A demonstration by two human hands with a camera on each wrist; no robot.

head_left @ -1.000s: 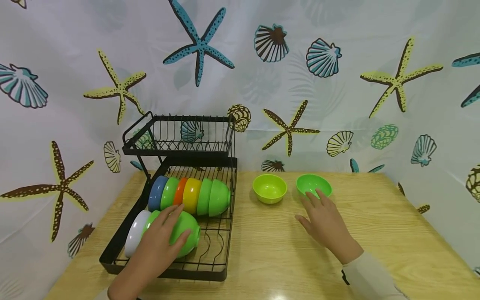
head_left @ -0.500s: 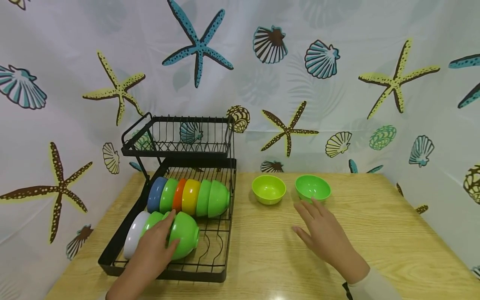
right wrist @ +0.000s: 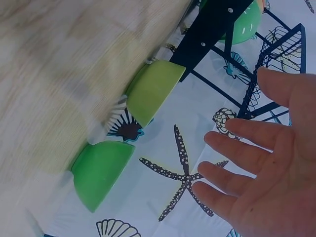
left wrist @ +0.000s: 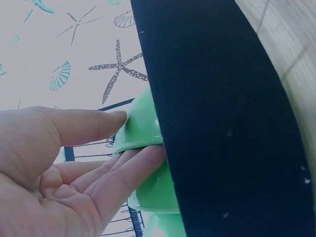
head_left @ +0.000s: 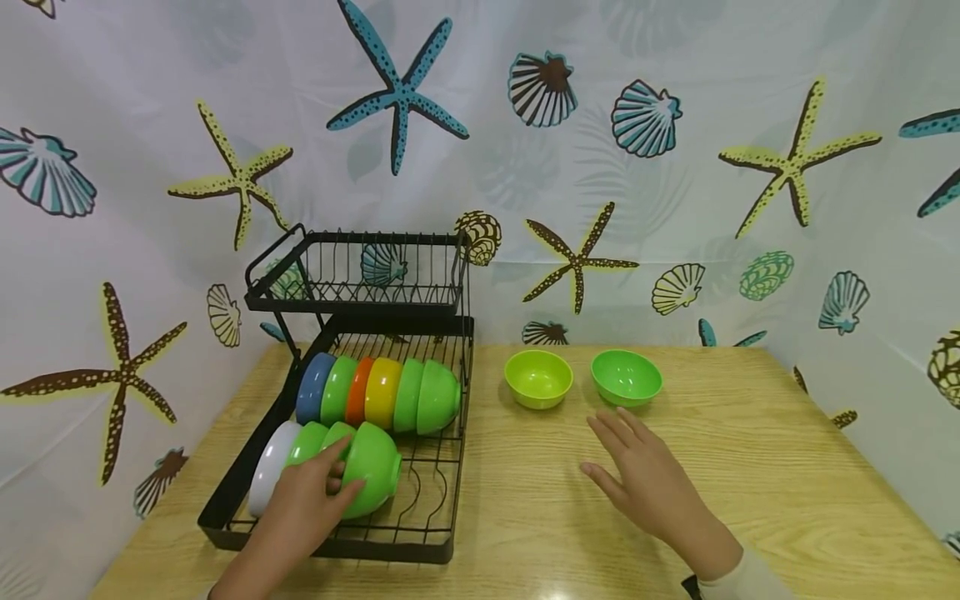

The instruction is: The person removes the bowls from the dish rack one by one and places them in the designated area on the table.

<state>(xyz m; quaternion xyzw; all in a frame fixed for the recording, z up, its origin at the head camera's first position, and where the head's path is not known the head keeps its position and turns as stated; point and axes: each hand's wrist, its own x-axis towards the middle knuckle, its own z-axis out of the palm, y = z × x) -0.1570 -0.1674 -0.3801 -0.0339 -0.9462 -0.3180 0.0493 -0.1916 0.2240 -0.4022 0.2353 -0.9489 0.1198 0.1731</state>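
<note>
In the front row of the black dish rack (head_left: 390,551), my left hand (head_left: 303,496) pinches the rightmost green bowl (head_left: 377,472). The left wrist view shows the thumb (left wrist: 94,124) against the bowl's outside and the fingers tucked inside its rim, between it and the bowl behind. A white bowl (head_left: 270,468) and other green ones stand on edge left of it. My right hand (head_left: 648,487) hovers over the table with fingers spread, holding nothing. Beyond it sit a green bowl (head_left: 627,379) and a yellow-green bowl (head_left: 538,380), both upright and apart.
Behind the front row stand several small bowls on edge, among them a blue bowl (head_left: 313,390) and a yellow bowl (head_left: 382,393). The rack's upper tier (head_left: 352,306) overhangs the back. A patterned curtain (head_left: 660,208) borders the wooden table (head_left: 540,517).
My right hand has drawn back from the green bowl on the table, toward me. My left fingers have lowered and slipped between the front-row bowls, taking hold of the rightmost one.
</note>
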